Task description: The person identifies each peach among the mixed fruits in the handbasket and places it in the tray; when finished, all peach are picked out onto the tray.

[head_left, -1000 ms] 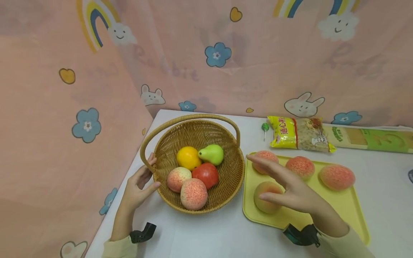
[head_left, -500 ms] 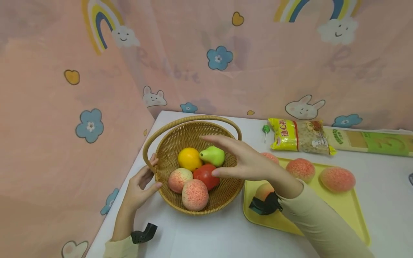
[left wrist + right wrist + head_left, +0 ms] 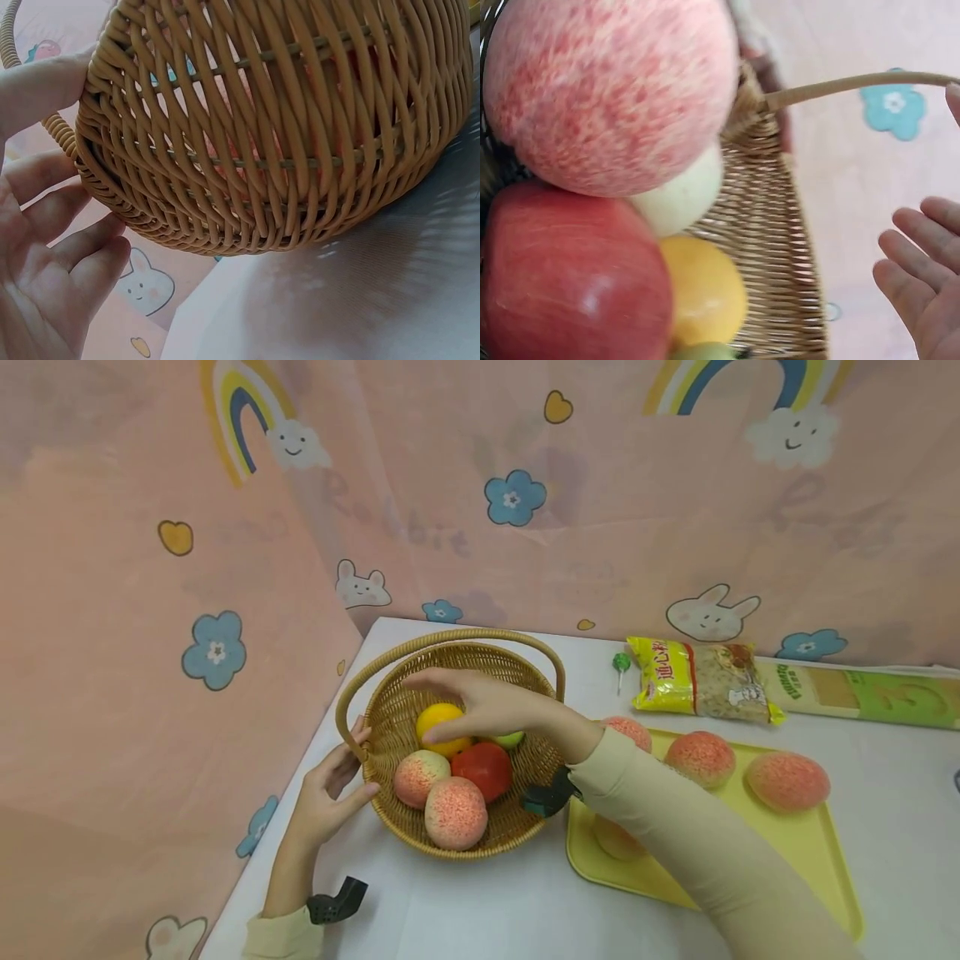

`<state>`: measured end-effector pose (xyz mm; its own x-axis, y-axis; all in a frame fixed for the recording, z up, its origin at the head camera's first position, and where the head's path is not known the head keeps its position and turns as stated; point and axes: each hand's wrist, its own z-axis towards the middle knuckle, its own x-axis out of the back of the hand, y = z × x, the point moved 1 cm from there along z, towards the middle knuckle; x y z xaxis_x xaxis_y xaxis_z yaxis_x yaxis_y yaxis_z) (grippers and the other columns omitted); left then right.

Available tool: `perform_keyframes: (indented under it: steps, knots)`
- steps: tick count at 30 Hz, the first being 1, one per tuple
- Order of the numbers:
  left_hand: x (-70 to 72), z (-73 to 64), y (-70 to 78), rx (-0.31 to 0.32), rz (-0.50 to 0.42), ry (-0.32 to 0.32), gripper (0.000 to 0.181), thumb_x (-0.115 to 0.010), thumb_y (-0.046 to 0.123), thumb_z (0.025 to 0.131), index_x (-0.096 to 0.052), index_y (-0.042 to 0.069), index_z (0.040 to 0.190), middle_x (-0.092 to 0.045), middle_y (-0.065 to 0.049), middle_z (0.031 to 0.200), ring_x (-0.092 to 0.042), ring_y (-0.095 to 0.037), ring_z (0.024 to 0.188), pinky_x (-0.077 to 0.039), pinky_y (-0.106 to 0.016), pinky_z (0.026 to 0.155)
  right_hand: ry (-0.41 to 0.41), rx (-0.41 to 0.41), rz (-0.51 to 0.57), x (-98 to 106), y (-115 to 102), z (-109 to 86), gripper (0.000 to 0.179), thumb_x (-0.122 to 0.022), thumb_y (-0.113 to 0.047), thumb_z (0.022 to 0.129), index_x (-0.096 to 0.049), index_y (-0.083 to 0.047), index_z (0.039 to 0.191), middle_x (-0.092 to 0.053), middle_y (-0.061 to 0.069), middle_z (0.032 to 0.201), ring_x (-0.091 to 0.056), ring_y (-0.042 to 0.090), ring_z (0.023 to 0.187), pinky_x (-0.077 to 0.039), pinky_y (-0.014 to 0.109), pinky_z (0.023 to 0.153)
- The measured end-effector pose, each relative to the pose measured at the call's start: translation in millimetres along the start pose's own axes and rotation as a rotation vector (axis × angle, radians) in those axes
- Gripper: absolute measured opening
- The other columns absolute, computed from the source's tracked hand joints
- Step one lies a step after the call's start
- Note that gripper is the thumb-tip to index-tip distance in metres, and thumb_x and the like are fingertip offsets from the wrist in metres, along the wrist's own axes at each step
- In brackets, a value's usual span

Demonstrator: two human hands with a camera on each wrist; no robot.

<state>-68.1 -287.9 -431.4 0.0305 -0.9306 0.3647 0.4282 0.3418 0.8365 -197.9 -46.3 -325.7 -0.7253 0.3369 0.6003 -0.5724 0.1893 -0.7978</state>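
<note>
A wicker basket (image 3: 536,768) with an arched handle holds a round yellow fruit (image 3: 432,718), a green pear (image 3: 512,741), a red apple (image 3: 480,770) and two speckled peaches (image 3: 456,814). My left hand (image 3: 318,802) touches the basket's left side by the foot of the handle. In the left wrist view its thumb and fingertips rest at the woven edge, the fingers loosely bent. Over the basket, under the handle's arch, reaches my right hand (image 3: 480,703). Its fingers are extended, thumb apart, and they hold nothing. It hides most of the pear from the head view.
On the right lies a yellow tray (image 3: 750,843) with several peaches (image 3: 787,781), one partly behind the right sleeve. Behind it are a green lollipop (image 3: 621,662), a yellow bag of pasta (image 3: 701,681) and a long green packet (image 3: 870,693). A pink printed curtain (image 3: 420,477) stands behind.
My right hand has swept left from above the tray to over the basket's fruit, staying empty. My left hand has kept its place at the basket's side.
</note>
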Motion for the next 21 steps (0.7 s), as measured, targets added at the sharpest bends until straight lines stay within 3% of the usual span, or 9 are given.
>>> perform_keyframes:
  steps: [10,16,21]
  knots:
    - [-0.1,-1.2,-1.5,-0.004,-0.011,-0.003,0.07,-0.065,-0.015,0.077,-0.039,-0.004,0.141,-0.023,-0.02,0.155,-0.036,-0.012,0.138,-0.035,-0.018,0.107,-0.233,-0.048,0.002,-27.6,20.3,27.9,0.067,-0.066,-0.029,0.087,-0.038,-0.004,0.143,-0.042,0.01,0.147,-0.037,0.022,0.137,-0.033,0.041,0.113]
    - [-1.5,-1.1,0.9,-0.042,-0.026,0.006,0.07,-0.065,-0.016,0.076,-0.04,-0.005,0.14,-0.024,-0.022,0.153,-0.037,-0.016,0.137,-0.035,-0.018,0.107,-0.287,-0.063,-0.035,-40.7,25.7,32.8,0.066,-0.067,-0.023,0.085,-0.04,-0.006,0.143,-0.044,0.007,0.146,-0.04,0.02,0.135,-0.036,0.038,0.111]
    - [-1.1,1.2,1.2,-0.066,-0.037,0.001,0.069,-0.066,-0.016,0.075,-0.041,-0.006,0.139,-0.025,-0.024,0.153,-0.036,-0.013,0.138,-0.035,-0.018,0.107,-0.319,-0.1,-0.082,-49.3,28.4,34.3,0.068,-0.066,-0.018,0.082,-0.04,-0.011,0.143,-0.045,0.002,0.146,-0.041,0.016,0.133,-0.036,0.032,0.109]
